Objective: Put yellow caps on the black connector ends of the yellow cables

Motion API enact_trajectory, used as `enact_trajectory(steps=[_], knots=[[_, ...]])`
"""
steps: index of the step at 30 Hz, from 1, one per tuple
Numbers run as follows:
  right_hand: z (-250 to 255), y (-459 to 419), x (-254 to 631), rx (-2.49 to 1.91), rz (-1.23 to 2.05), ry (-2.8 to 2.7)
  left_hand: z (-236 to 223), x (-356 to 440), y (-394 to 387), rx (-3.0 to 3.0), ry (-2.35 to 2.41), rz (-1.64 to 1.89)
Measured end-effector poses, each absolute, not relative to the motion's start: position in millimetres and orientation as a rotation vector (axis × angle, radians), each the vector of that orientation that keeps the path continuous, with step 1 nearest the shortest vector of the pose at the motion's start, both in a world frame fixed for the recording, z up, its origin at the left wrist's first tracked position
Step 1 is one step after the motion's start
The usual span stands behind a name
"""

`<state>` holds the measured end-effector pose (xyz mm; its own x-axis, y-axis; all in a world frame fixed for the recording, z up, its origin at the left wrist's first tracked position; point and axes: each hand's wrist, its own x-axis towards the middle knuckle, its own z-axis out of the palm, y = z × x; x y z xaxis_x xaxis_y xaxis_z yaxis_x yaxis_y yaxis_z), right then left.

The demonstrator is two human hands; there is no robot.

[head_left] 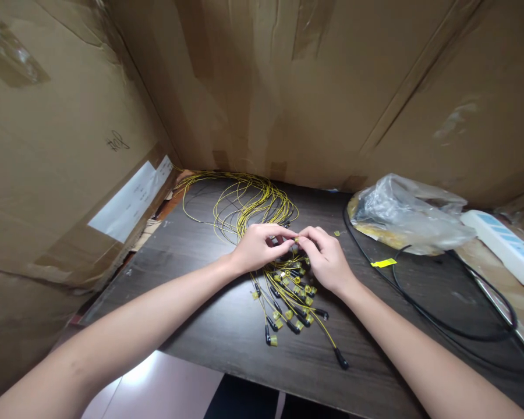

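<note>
Fingers (283,232) pinch cap (296,240) — bag (423,212) holds yellow bits (378,231).

The left grip (259,247) hid a stretch of the yellow wires (245,220). Together with the right grip (327,262), it covered most of a yellow piece (296,240), too small to identify. Right of the wires, the cloudy plastic bag (404,212) obscured its contents, and the picture's edge cut off the white power strip (500,244). Left of the wires, print on the white label (124,203) was too small to read.
</note>
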<state>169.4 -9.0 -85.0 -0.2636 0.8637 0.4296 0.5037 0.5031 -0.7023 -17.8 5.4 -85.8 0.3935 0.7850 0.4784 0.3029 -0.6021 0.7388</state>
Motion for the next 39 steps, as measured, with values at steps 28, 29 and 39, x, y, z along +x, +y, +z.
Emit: enact_trajectory(steps=[28, 29, 39], knots=[[-83.0, -10.5, 168.6, -1.080, 0.628, -1.896, -80.9, -16.5, 2.1, 2.090, 1.029, 1.141], [-83.4, -10.1, 168.8, -1.081, 0.633, -1.889, -80.4, -16.5, 2.1, 2.088, 1.026, 1.137], [-85.0, -9.3, 168.0, -1.112, 0.541, -1.942, -82.5, -16.6, 3.1, 2.107, 0.966, 1.150]])
